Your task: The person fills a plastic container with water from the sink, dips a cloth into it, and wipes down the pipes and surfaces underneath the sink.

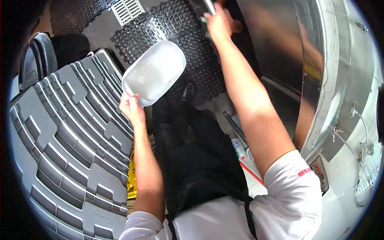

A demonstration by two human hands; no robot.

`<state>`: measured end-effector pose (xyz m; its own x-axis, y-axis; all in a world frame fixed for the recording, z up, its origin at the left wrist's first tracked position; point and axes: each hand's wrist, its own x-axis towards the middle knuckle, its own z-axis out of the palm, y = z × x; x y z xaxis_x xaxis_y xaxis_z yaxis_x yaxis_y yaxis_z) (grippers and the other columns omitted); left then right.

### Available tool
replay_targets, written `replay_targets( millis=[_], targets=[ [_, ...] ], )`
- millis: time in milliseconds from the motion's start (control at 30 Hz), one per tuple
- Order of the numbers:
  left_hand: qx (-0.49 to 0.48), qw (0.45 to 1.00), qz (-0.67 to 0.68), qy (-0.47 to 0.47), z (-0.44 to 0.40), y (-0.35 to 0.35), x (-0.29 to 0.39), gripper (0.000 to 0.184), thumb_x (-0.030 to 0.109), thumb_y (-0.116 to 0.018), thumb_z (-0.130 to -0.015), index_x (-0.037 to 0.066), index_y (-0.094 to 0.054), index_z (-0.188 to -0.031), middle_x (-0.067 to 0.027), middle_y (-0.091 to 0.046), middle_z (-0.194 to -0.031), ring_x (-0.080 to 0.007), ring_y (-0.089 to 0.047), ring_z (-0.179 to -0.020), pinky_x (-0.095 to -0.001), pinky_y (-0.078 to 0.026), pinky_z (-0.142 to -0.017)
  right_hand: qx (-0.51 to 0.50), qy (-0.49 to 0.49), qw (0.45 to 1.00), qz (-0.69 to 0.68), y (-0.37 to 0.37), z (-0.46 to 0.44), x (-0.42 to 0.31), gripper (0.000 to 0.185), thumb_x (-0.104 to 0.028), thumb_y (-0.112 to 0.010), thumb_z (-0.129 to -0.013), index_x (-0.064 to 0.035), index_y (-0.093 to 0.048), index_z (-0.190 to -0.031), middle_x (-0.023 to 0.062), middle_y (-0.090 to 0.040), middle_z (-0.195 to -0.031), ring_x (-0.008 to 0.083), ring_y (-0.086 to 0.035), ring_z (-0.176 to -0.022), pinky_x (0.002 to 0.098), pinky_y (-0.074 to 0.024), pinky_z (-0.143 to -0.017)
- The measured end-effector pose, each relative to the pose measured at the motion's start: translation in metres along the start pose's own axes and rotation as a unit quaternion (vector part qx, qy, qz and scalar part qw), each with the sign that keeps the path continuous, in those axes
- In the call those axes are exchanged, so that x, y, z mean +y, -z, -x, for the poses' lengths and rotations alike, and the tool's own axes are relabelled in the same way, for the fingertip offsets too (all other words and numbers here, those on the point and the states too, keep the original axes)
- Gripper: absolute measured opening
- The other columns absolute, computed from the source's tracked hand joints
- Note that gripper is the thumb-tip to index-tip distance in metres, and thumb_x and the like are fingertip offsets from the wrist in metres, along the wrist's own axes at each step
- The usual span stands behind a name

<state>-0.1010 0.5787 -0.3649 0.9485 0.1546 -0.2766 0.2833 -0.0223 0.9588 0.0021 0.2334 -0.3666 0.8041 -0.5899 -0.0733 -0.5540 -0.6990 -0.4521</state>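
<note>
In the head view, my left hand (132,108) pinches the near rim of a translucent white plastic tub (154,74). The tub is tilted with its opening toward me, and only a few faint marks show on its bottom. Up at the top, my right hand (220,26) is stretched far forward, slightly blurred. Its fingers are closed around a shiny metal bar (209,5), which the frame's upper edge cuts off. A small pale green spot shows beside those fingers, too small to name.
Grey ribbed plastic panels (72,148) stand on the left, a black bag-like item (42,56) behind them. Black rubber matting (160,24) and a white drain grate (127,11) cover the floor ahead. A steel cabinet (280,44) rises on the right. A bottle (237,148) stands near my legs.
</note>
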Motion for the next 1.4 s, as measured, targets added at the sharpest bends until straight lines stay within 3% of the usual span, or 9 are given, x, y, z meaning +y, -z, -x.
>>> replay_targets(
  millis=[33, 200, 367, 633, 700, 867, 1067, 1200, 1400],
  targets=[
    [-0.001, 1.000, 0.006, -0.002, -0.001, -0.003, 0.003, 0.007, 0.004, -0.055, -0.074, -0.001, -0.056, -0.070, -0.0005, -0.052, -0.075, -0.0093, -0.046, -0.070, -0.0246, -0.036, -0.065, 0.023, 0.016, 0.998, 0.055, 0.004, -0.014, -0.023, 0.032, -0.013, -0.055, -0.086, 0.0002, -0.051, -0.115, 0.0199, -0.058, -0.102, 0.0365, -0.059, -0.094, 0.0438, -0.0493, -0.072],
    [0.008, 1.000, -0.003, -0.015, -0.003, -0.006, 0.004, 0.007, 0.003, -0.055, -0.074, -0.002, -0.057, -0.070, -0.0005, -0.053, -0.075, -0.0089, -0.046, -0.071, -0.0246, -0.037, -0.066, 0.106, 0.076, 0.989, 0.071, -0.028, -0.005, 0.017, 0.020, -0.014, -0.050, -0.086, -0.0074, -0.050, -0.104, 0.0197, -0.054, -0.096, 0.0391, -0.058, -0.090, 0.0491, -0.0481, -0.076],
    [0.040, 0.999, 0.021, 0.013, 0.000, -0.021, 0.011, 0.009, 0.003, -0.054, -0.075, -0.001, -0.062, -0.075, 0.0026, -0.058, -0.072, -0.0057, -0.048, -0.067, -0.0221, -0.038, -0.064, -0.002, -0.045, 0.991, 0.129, 0.028, 0.128, 0.085, 0.030, -0.015, -0.062, -0.082, -0.0081, -0.051, -0.109, 0.0163, -0.054, -0.100, 0.0337, -0.059, -0.091, 0.0443, -0.0498, -0.076],
    [0.041, 0.999, 0.007, 0.011, 0.014, -0.029, 0.044, 0.007, 0.003, -0.054, -0.075, 0.001, -0.056, -0.069, 0.0033, -0.052, -0.065, -0.0060, -0.045, -0.063, -0.0238, -0.037, -0.059, -0.203, -0.152, 0.964, 0.075, 0.150, 0.340, 0.222, 0.035, -0.030, -0.064, -0.081, -0.0032, -0.056, -0.104, 0.0219, -0.056, -0.101, 0.0411, -0.052, -0.096, 0.0456, -0.0417, -0.082],
    [0.030, 0.998, -0.053, -0.011, 0.017, -0.022, 0.043, 0.007, 0.005, -0.055, -0.073, -0.001, -0.056, -0.069, 0.0011, -0.052, -0.065, -0.0072, -0.046, -0.063, -0.0250, -0.038, -0.058, -0.122, -0.243, 0.955, 0.118, 0.161, 0.385, 0.263, 0.034, -0.027, -0.062, -0.083, -0.0044, -0.057, -0.107, 0.0218, -0.056, -0.106, 0.0408, -0.051, -0.101, 0.0448, -0.0405, -0.086],
    [0.052, 0.996, -0.068, -0.012, 0.030, -0.027, 0.071, 0.011, 0.007, -0.056, -0.072, -0.002, -0.055, -0.066, -0.0004, -0.053, -0.062, -0.0080, -0.047, -0.060, -0.0261, -0.039, -0.056, -0.051, -0.365, 0.920, 0.131, 0.182, 0.405, 0.263, 0.024, -0.017, -0.049, -0.089, -0.0056, -0.056, -0.109, 0.0212, -0.056, -0.112, 0.0397, -0.051, -0.105, 0.0444, -0.0395, -0.090],
    [0.070, 0.995, 0.051, 0.058, 0.042, -0.036, 0.145, 0.012, 0.008, -0.053, -0.075, 0.003, -0.054, -0.064, 0.0043, -0.048, -0.064, -0.0067, -0.042, -0.061, -0.0240, -0.035, -0.058, -0.052, -0.306, 0.947, 0.083, 0.186, 0.408, 0.252, 0.024, -0.007, -0.046, -0.087, -0.0060, -0.054, -0.110, 0.0170, -0.058, -0.113, 0.0341, -0.054, -0.106, 0.0387, -0.0427, -0.089],
    [0.078, 0.996, 0.038, 0.018, 0.019, -0.034, 0.176, 0.014, 0.010, -0.053, -0.074, 0.004, -0.051, -0.061, 0.0031, -0.048, -0.065, -0.0085, -0.042, -0.064, -0.0267, -0.035, -0.060, -0.175, -0.376, 0.888, 0.198, 0.164, 0.460, 0.294, 0.027, -0.010, -0.046, -0.085, -0.0067, -0.063, -0.106, 0.0211, -0.064, -0.098, 0.0372, -0.062, -0.087, 0.0485, -0.0491, -0.072],
    [0.088, 0.993, 0.024, -0.070, -0.055, -0.050, 0.239, 0.016, 0.011, -0.053, -0.073, 0.003, -0.049, -0.060, 0.0023, -0.047, -0.065, -0.0089, -0.039, -0.062, -0.0288, -0.033, -0.057, -0.139, -0.451, 0.854, 0.218, 0.237, 0.465, 0.212, 0.035, -0.028, -0.045, -0.094, 0.0006, -0.062, -0.104, 0.0222, -0.062, -0.104, 0.0401, -0.060, -0.097, 0.0438, -0.0497, -0.081]
  ],
)
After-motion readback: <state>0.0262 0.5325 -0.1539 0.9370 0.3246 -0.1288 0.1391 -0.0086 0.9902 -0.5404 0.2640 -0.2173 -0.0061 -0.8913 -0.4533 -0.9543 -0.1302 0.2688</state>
